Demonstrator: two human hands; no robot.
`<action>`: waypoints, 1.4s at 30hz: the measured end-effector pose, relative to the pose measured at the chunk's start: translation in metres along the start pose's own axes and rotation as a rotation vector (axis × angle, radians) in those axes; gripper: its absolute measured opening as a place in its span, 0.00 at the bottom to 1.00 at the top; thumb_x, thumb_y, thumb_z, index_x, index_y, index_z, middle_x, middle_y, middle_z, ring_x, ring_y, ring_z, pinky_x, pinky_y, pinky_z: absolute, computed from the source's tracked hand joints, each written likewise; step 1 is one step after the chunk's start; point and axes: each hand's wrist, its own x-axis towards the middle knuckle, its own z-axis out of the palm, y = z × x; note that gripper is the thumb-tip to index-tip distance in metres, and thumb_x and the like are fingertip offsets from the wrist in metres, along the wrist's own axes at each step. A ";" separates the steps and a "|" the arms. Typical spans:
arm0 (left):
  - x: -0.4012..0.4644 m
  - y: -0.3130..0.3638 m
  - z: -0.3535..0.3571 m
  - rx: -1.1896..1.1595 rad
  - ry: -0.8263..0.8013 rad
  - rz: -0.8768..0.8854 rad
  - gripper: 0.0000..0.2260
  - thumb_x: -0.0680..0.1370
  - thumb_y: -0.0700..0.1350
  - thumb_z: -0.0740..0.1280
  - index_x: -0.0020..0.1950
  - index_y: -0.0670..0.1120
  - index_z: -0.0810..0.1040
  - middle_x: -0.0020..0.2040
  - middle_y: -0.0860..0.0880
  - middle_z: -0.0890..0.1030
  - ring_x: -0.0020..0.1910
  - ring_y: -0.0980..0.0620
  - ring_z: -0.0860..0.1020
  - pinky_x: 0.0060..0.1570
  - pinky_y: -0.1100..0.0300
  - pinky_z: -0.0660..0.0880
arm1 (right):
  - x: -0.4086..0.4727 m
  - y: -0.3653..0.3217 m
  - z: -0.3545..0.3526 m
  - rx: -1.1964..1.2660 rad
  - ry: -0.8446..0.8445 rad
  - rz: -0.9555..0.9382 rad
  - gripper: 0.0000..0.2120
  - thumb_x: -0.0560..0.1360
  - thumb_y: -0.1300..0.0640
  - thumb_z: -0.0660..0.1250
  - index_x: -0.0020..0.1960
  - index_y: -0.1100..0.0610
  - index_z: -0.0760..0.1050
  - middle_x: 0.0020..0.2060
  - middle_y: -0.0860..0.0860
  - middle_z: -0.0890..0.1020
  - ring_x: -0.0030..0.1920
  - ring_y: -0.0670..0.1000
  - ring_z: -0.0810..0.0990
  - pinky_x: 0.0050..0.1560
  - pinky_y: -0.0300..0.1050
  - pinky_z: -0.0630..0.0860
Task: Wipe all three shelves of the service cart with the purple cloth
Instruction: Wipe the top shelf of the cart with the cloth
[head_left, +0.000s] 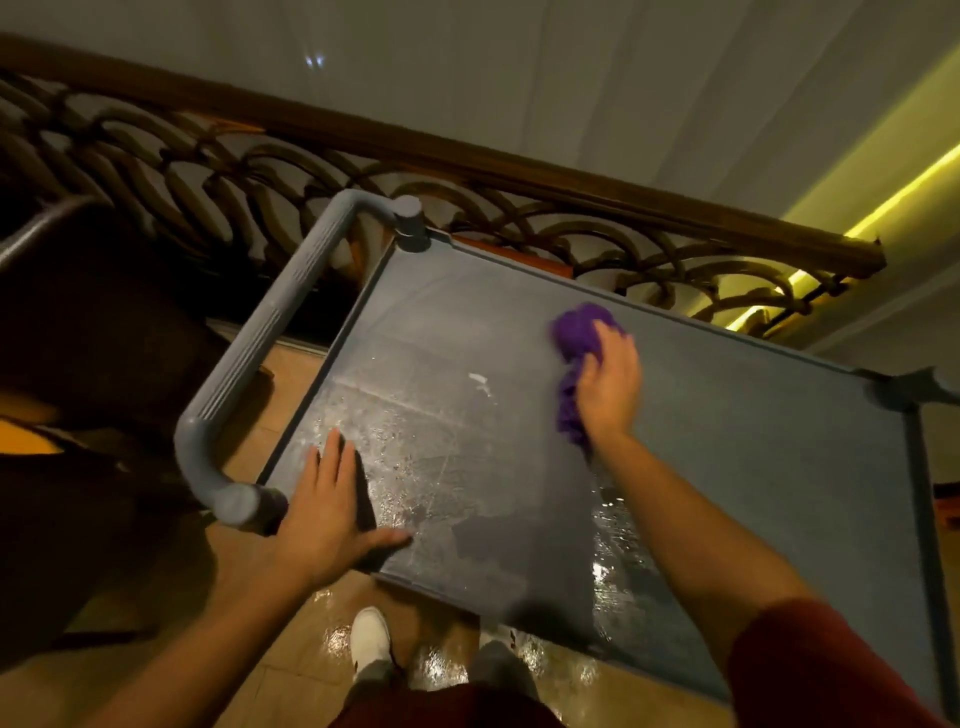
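Observation:
The grey service cart's top shelf fills the middle of the head view, its surface streaked and wet in patches. My right hand presses the bunched purple cloth onto the shelf near its far edge. My left hand lies flat with fingers spread on the shelf's near left corner, beside the cart's grey handle. A small white smear sits on the shelf left of the cloth. The two lower shelves are hidden under the top one.
A dark ornate railing with a wooden top rail runs just behind the cart. A dark chair stands to the left. My white shoe is on the glossy tiled floor below the cart's near edge.

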 end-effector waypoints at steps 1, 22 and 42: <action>-0.009 -0.003 0.007 0.015 -0.012 -0.023 0.63 0.62 0.81 0.57 0.81 0.43 0.36 0.79 0.43 0.30 0.79 0.39 0.33 0.78 0.39 0.43 | 0.002 0.004 -0.002 -0.028 0.035 0.055 0.22 0.81 0.63 0.61 0.75 0.54 0.70 0.75 0.56 0.71 0.77 0.58 0.65 0.77 0.57 0.63; -0.054 0.003 0.027 -0.063 0.042 -0.183 0.62 0.63 0.82 0.52 0.80 0.41 0.34 0.80 0.40 0.33 0.79 0.42 0.33 0.75 0.48 0.33 | -0.110 -0.106 0.111 0.277 -0.676 -0.346 0.22 0.75 0.67 0.64 0.59 0.43 0.81 0.60 0.50 0.83 0.55 0.49 0.82 0.49 0.31 0.76; -0.086 0.012 0.055 0.094 0.093 -0.366 0.60 0.70 0.66 0.73 0.80 0.41 0.34 0.80 0.39 0.33 0.79 0.37 0.33 0.78 0.39 0.43 | -0.185 -0.089 0.097 -0.172 -0.644 -0.820 0.24 0.79 0.54 0.66 0.75 0.48 0.70 0.74 0.51 0.72 0.74 0.55 0.67 0.73 0.55 0.69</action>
